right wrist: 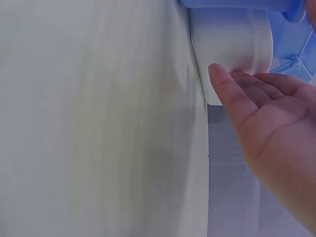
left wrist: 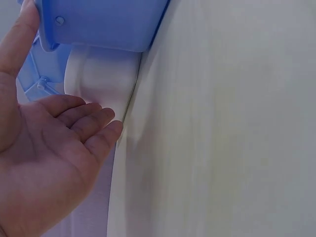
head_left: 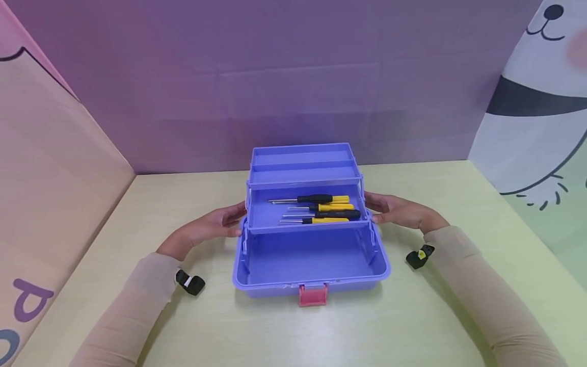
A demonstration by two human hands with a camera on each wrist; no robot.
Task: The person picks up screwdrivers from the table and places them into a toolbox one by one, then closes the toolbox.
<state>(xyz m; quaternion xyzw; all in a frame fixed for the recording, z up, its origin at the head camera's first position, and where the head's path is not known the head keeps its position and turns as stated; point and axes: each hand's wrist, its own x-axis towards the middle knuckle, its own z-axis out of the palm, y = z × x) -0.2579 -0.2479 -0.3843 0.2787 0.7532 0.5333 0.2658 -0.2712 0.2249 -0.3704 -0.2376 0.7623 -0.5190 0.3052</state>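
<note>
A blue-purple plastic toolbox (head_left: 312, 283) stands open on the table, its stepped trays (head_left: 302, 155) raised toward the back. In the lower tray lie several screwdrivers (head_left: 321, 199) with black and yellow handles, shafts pointing left. The bottom compartment below holds nothing visible. At the box's left side is my left hand (head_left: 213, 224), fingers extended; its thumb touches the box's edge in the left wrist view. My right hand (head_left: 401, 211) is at the opposite side, thumb at the rim and fingers reaching back along the wall. Both wrist views show palms facing the box with loosely extended fingers.
A pink latch (head_left: 313, 295) hangs at the toolbox's front. Both wrist views show a white rounded part (left wrist: 101, 74) behind the blue box. The pale wooden table (head_left: 293, 341) meets a purple backdrop (head_left: 293, 76) at the back, with printed panels left and right.
</note>
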